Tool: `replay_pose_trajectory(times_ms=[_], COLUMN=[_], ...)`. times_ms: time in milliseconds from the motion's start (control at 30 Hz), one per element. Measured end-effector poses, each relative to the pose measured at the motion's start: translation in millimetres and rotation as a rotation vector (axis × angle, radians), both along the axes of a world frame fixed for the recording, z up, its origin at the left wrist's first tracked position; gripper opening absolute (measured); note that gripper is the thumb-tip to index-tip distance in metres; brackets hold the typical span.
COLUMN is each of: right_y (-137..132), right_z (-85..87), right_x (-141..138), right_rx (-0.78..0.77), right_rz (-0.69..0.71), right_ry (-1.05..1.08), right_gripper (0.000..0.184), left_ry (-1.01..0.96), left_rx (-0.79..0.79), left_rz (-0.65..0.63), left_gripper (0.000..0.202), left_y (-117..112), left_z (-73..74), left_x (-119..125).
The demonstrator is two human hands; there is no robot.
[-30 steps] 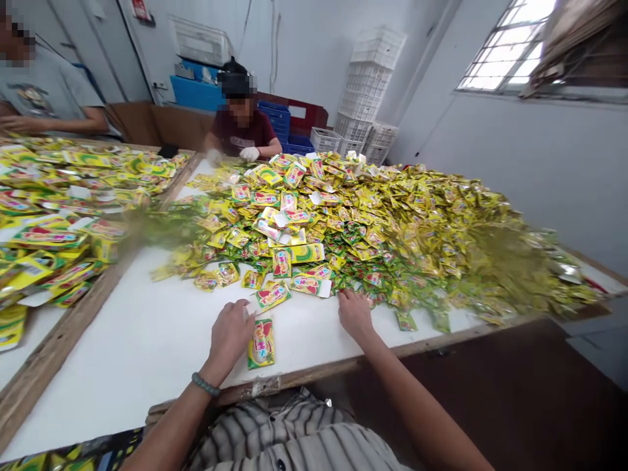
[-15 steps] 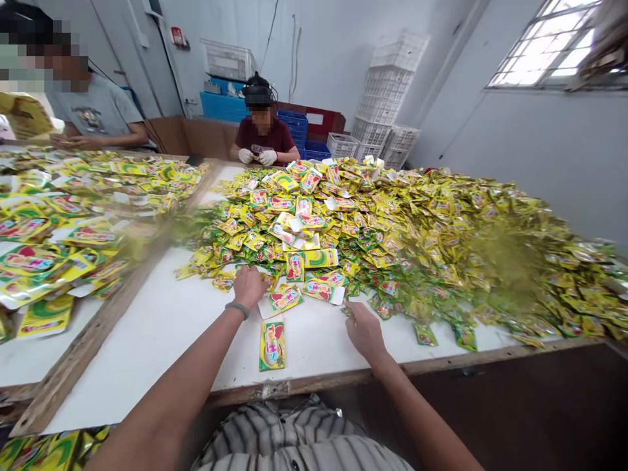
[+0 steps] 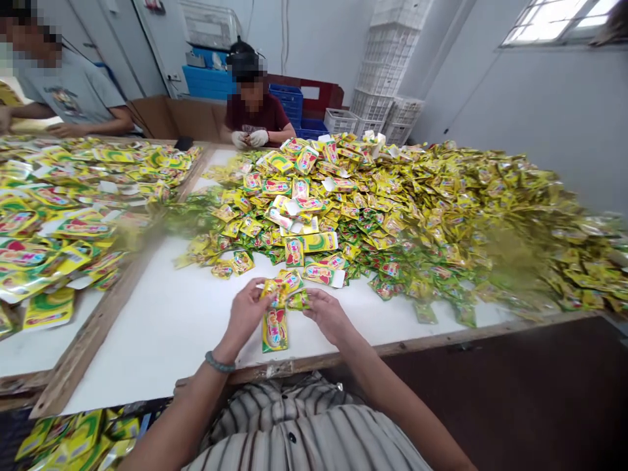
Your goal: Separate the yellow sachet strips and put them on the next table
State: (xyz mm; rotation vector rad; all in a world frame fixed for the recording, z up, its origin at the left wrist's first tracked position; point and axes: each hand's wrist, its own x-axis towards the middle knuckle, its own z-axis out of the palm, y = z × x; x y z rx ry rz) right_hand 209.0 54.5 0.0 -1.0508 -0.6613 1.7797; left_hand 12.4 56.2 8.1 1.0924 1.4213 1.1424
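Note:
My left hand (image 3: 250,313) grips a small yellow sachet (image 3: 275,292) between thumb and fingers. A green sachet (image 3: 297,300) is pinched in my right hand (image 3: 328,315), just beside the yellow one. Below them a flat printed box (image 3: 275,332) in yellow and green lies upright to me on the white tabletop (image 3: 196,327). Another such box (image 3: 290,280) lies behind the sachets, partly covered by them. A further box (image 3: 318,273) with a white open flap rests to its right, at the front of the heap.
A large heap of sachets (image 3: 441,209) fills the right and back. Flattened yellow boxes (image 3: 53,226) pile up left of a wooden divider (image 3: 105,307). Two people sit across, one wearing white gloves (image 3: 258,138). White crates (image 3: 377,78) stack behind. More packets (image 3: 78,438) lie below the table's front edge.
Both hands have come together above the front box, each now with a sachet from the heap's edge. The head view has tilted down slightly.

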Motion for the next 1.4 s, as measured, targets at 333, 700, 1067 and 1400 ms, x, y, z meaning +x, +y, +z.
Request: replay_pose_trajectory(times_ms=[333, 700, 1067, 1400], right_y=[-1, -9, -9, -23], right_z=[7.4, 18.1, 36.1, 8.2], right_x=[-27, -17, -8, -45], right_rx=[0.23, 0.409, 0.104, 0.257], right_rz=[0.014, 0.146, -0.02, -0.111], right_ry=[-0.169, -0.474, -0.212, -0.465], right_gripper=[0.033, 0.039, 0.038, 0.024], left_ry=[-0.375, -0.465, -0.514, -0.63], left_rx=[-0.132, -0.17, -0.195, -0.097], left_rz=[-0.073, -0.073, 0.04, 0.153], left_gripper=[0.046, 0.041, 0.051, 0.035], left_y=[-23, -25, -28, -33], left_z=[4.9, 10.2, 9.0, 13.1], left_x=[14, 17, 24, 46])
